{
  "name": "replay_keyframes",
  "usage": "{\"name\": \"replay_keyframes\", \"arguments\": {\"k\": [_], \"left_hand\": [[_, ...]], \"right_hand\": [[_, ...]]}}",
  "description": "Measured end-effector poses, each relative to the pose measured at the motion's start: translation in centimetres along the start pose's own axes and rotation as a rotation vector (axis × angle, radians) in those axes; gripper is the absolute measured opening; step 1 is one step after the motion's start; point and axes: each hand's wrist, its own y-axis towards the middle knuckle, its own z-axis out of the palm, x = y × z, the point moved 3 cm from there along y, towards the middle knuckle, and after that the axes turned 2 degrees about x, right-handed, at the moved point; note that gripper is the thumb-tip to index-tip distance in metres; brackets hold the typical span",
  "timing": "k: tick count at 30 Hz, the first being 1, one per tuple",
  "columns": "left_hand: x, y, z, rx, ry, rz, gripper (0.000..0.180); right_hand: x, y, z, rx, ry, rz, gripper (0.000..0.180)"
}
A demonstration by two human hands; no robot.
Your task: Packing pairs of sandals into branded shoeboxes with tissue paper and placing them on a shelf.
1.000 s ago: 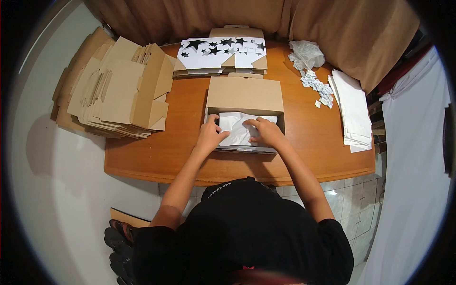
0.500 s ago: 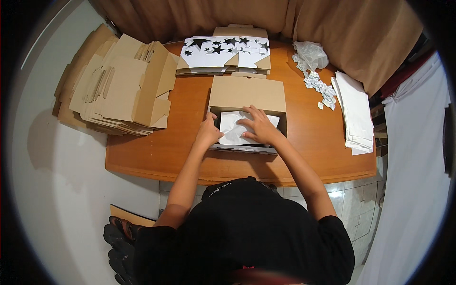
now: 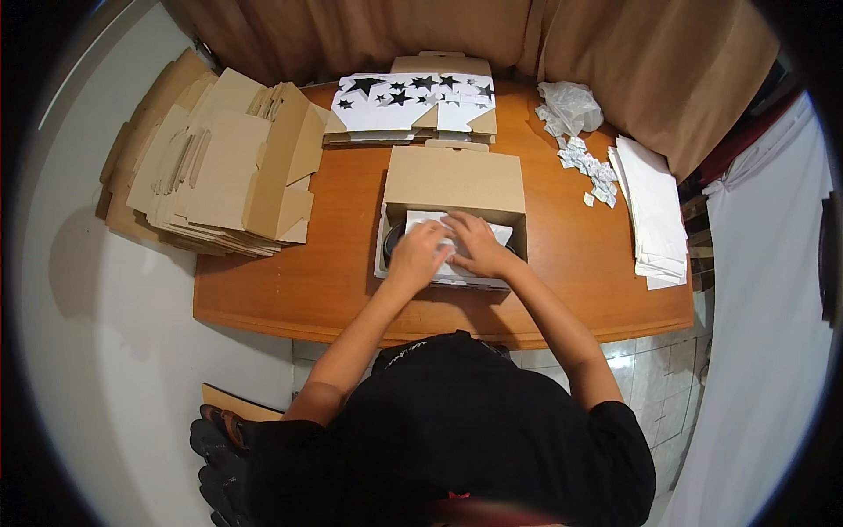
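Here, white paper (image 3: 423,217), oblong cardboard box (image 3: 455,178)

Soft shadow on wall (image 3: 158,351); floor tiles (image 3: 622,373) glare; rim black.

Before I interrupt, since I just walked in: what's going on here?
A person's left hand and right hand are close together over white paper inside an open cardboard box. Something dark shows at its left end. Stacked cardboard stands to the left; small white packets and stacked white sheets lie to the right.
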Motion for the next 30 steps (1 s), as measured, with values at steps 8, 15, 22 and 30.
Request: {"name": "replay_keyframes", "arguments": {"k": [8,15,22,30], "left_hand": [[-0.5,-1.4,2.3,0.102,-0.033,0.332,0.044],[-0.6,-1.9,2.8,0.133,0.037,0.316,0.046],[-2.1,-1.5,2.8,0.158,0.159,0.263,0.050],[-1.7,-1.7,3.8,0.101,0.207,0.331,0.052]], "right_hand": [[-8.1,0.3,-4.6,-0.767,-0.033,0.503,0.055],[-14.3,-0.7,-4.8,-0.772,1.077,0.683,0.046],[-11.0,-2.5,-3.3,-1.015,1.131,0.371,0.038],[-8.7,-4.8,-3.1,-1.091,0.872,0.134,0.046]]}}
